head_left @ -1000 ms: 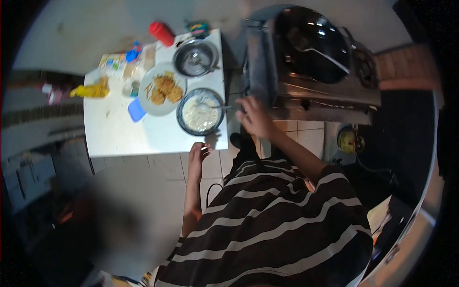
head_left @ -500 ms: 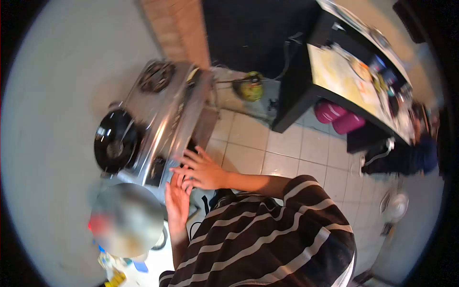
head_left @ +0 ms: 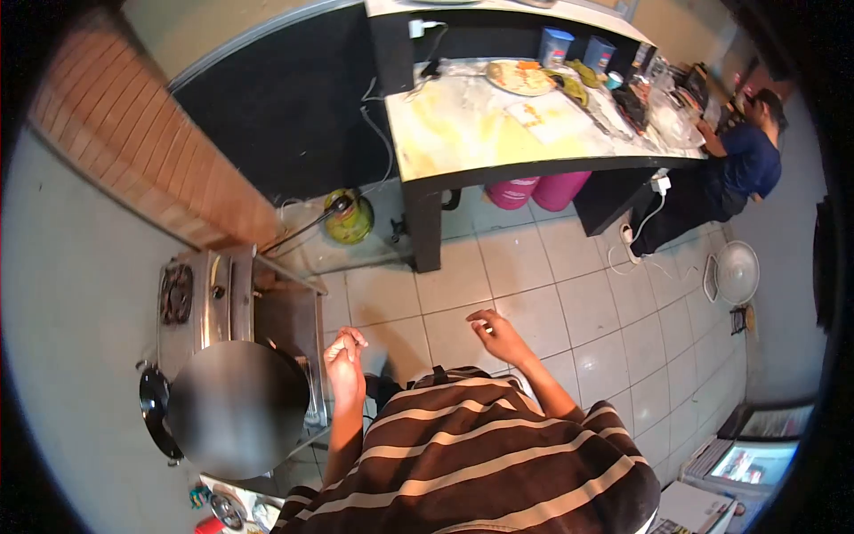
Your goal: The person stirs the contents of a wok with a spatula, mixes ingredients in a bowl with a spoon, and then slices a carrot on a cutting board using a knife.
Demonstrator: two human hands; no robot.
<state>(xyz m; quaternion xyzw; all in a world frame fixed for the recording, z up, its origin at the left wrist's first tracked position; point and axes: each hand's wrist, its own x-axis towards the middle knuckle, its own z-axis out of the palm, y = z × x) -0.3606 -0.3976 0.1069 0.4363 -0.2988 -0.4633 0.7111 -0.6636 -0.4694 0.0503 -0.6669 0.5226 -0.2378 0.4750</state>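
Observation:
My left hand (head_left: 345, 365) is raised in front of me near the stove's side, palm turned up, fingers loosely bent, with nothing seen in it. Over the tiled floor hangs my right hand (head_left: 503, 340), its fingers half curled and apart, holding nothing visible. A small pale spot shows at one of its fingers, too small to name. The hands are apart from each other. Nearest to the left hand is the metal gas stove (head_left: 213, 307), with a black wok (head_left: 156, 414) on it, partly hidden by a round blurred patch.
A black-framed counter (head_left: 445, 142) ahead bears a plate of food (head_left: 520, 78) and blue containers (head_left: 556, 46). Pink gas cylinders (head_left: 513, 193) stand underneath; a green cylinder (head_left: 349, 216) is by the wall. Another person (head_left: 747, 160) works at right. A fan (head_left: 737, 271) stands nearby.
My hands, close together by the stove before, have separated; the right one is now farther right. The view has turned right, bringing the counter and other person more fully into sight.

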